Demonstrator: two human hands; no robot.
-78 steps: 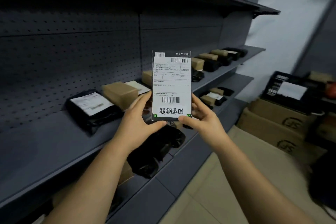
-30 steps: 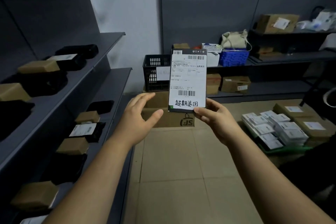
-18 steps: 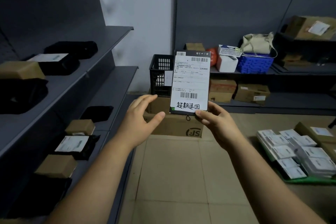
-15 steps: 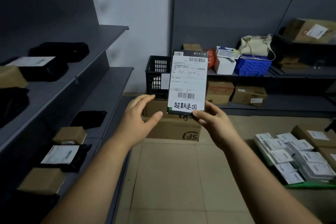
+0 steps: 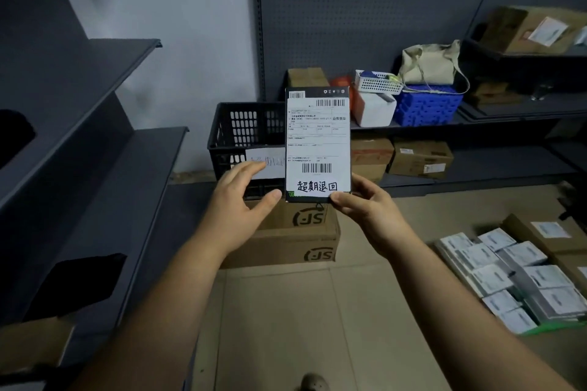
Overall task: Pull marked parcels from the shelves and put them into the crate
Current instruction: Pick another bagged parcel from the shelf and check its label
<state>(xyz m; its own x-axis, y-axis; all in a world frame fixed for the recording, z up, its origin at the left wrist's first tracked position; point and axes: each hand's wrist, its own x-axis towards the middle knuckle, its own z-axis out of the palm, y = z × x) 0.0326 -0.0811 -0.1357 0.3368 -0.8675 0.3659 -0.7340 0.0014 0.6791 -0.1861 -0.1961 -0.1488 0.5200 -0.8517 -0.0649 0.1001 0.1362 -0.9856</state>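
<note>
I hold a flat black parcel (image 5: pixel 318 143) upright in front of me, its white shipping label facing me with handwritten characters at the bottom. My right hand (image 5: pixel 365 209) pinches its lower right corner. My left hand (image 5: pixel 241 197) is beside the lower left corner with fingers spread, the thumb tip at the parcel's edge. Behind the parcel stands a black plastic crate (image 5: pixel 244 136) on stacked cardboard boxes (image 5: pixel 286 232); a white paper sign hangs on its front.
Grey shelves (image 5: pixel 95 143) run along the left with a black bag (image 5: pixel 79 282) and a brown box (image 5: pixel 35 343). Back shelves hold a blue basket (image 5: pixel 428 105), a cloth bag (image 5: pixel 428 63) and cartons. White labelled boxes (image 5: pixel 514 276) are stacked on the floor at right.
I have turned from the left shelves toward the back of the room and come closer to the crate. My left hand has loosened from the parcel; my right hand still holds it.
</note>
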